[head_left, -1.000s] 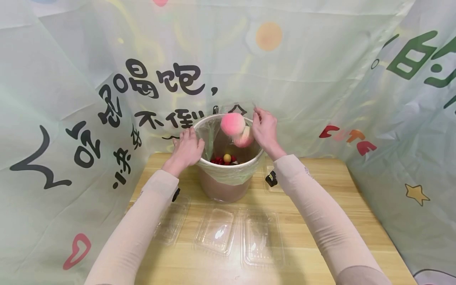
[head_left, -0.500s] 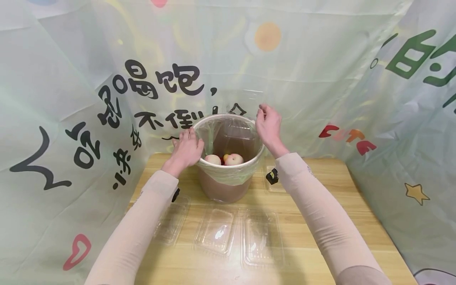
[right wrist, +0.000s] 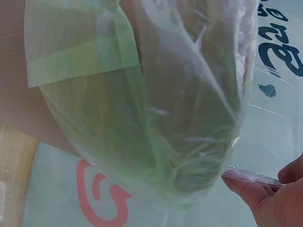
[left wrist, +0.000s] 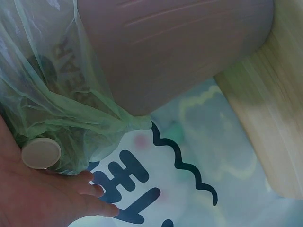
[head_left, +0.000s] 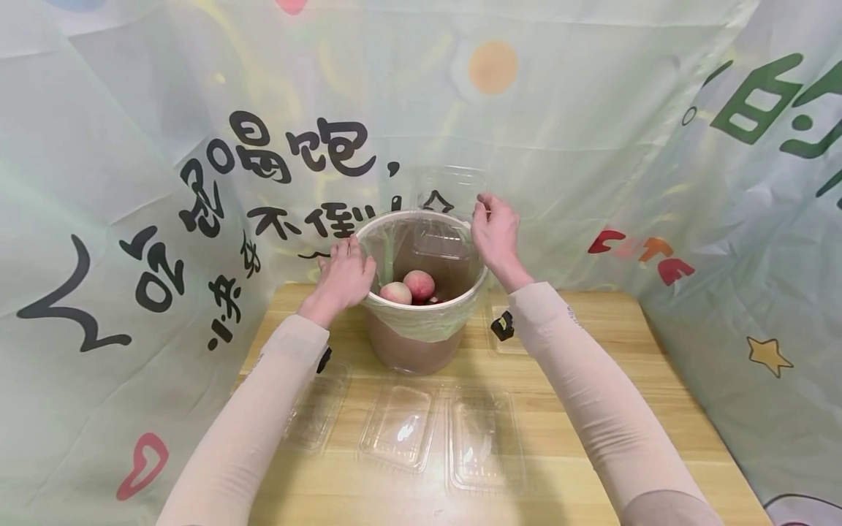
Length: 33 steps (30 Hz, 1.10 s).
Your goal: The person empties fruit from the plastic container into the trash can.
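Peaches [head_left: 408, 287] dropped into bin [head_left: 421, 292], now settled at bottom. I see bin on table [head_left: 592, 394], left hand [head_left: 345, 274] flat on rim to steady it, right hand [head_left: 495, 232] pinching empty clear tray [head_left: 447, 212], tipped above bin.

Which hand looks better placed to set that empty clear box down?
Probably the right hand: it already pinches the clear box tilted over the bin. The left hand rests on the bin's rim, apparently steadying it, and holds nothing.
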Tool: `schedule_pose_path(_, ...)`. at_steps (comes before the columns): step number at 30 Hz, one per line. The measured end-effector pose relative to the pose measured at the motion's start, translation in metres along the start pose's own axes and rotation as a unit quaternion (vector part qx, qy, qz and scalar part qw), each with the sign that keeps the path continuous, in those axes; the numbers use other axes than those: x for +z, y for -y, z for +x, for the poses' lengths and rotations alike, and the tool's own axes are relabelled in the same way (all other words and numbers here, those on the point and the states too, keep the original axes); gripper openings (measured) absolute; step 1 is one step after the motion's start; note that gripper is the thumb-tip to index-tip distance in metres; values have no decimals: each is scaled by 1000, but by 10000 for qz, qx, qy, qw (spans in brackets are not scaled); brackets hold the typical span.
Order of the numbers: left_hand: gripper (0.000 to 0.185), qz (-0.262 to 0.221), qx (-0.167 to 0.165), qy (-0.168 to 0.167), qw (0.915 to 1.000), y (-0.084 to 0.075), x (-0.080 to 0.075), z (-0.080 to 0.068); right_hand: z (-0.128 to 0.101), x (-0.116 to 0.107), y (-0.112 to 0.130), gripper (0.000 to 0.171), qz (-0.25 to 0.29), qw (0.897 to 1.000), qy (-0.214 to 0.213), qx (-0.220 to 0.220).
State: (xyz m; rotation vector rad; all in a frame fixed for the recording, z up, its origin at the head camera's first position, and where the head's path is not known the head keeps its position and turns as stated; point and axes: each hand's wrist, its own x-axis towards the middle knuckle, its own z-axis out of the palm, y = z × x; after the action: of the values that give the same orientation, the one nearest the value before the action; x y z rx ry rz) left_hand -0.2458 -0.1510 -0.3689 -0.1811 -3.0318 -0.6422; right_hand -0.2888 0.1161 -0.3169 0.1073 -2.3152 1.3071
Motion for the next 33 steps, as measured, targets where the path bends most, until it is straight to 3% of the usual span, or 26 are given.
schedule_pose_path(6,76,8,12,14,10000,0,0,-1,-2,-5,-2,36,25,9999,115,30)
schedule_pose_path(11,76,4,11,8,10000,-1,-1,-2,-3,-17,-6,39,426,9974,446,364)
schedule_pose_path(17,76,1,8,36,10000,-1,-1,-2,-2,-38,-11,44,843,9875,734,1109)
schedule_pose_path(24,76,-24,9,17,10000,-1,-1,-1,2,-56,-16,41,1716,9714,516,1560)
schedule_pose_path(33,76,-20,39,-10,10000,-1,-1,-2,-5,-87,-35,44,1345,9743,447,1749)
